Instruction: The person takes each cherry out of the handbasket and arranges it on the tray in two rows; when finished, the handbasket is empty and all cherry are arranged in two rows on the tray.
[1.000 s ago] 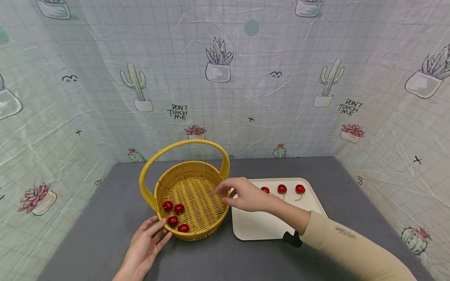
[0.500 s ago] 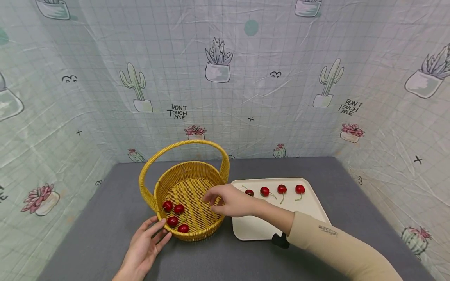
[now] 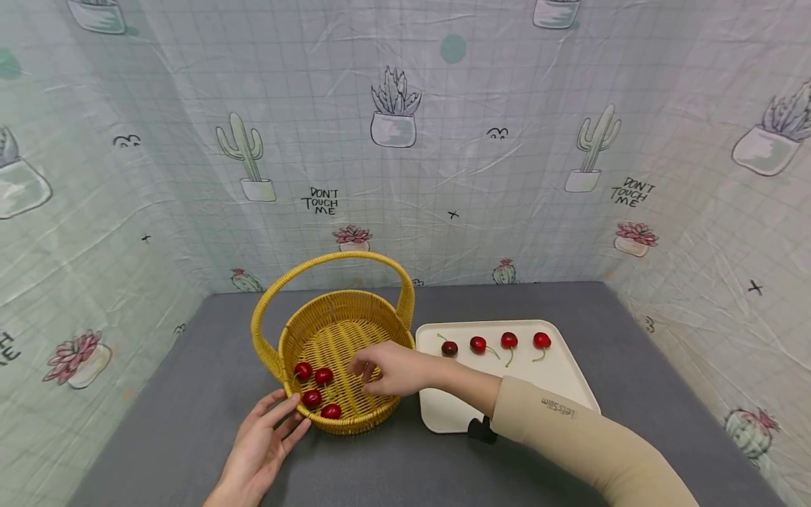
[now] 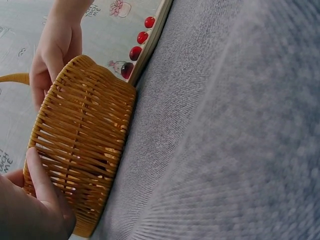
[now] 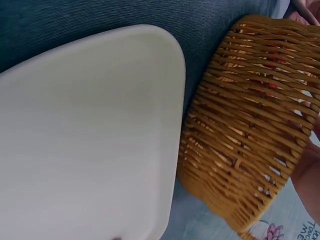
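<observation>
Only from overhead, basket [image 3: 361,423] cherries [image 3: 312,399] unobscured; left hand [image 3: 256,445] relaxed, right hand's [image 3: 389,367] hold unclear.

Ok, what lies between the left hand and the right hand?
Four red cherries inside the yellow basket, clustered nearer the left hand, then a stretch of bare weave before the right hand; the head view shows it.
</observation>
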